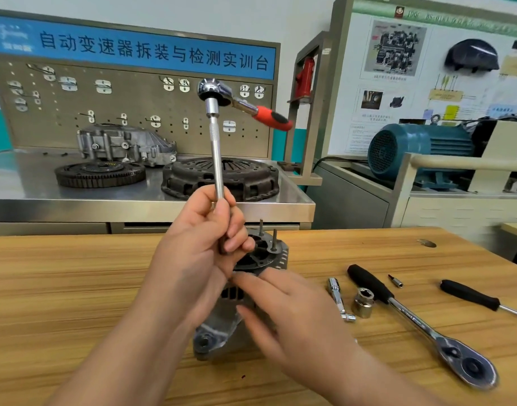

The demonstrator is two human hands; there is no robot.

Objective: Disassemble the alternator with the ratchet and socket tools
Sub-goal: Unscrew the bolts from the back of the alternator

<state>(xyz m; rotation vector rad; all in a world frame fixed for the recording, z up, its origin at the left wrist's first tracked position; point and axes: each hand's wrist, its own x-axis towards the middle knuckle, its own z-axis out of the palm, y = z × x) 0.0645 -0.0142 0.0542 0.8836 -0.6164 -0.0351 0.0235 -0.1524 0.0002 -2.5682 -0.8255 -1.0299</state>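
The grey alternator [222, 332] stands on the wooden table [75, 288], two studs [274, 240] sticking up from its top. My left hand [198, 253] grips the lower end of a long extension bar [217, 162] held upright over the alternator. A ratchet [219, 90] with a red and black handle [273, 117] sits on top of the bar. My right hand [289, 315] lies with straight fingers against the alternator's right side, blurred. The socket at the bar's lower end is hidden by my fingers.
To the right on the table lie a black-handled ratchet [421, 323], a loose socket [363, 301], a short adapter [339, 297], a small bit [395, 281] and another black-handled tool [474, 297]. Behind stands a steel bench with a clutch cover [222, 177], flywheel [99, 174] and housing [122, 145].
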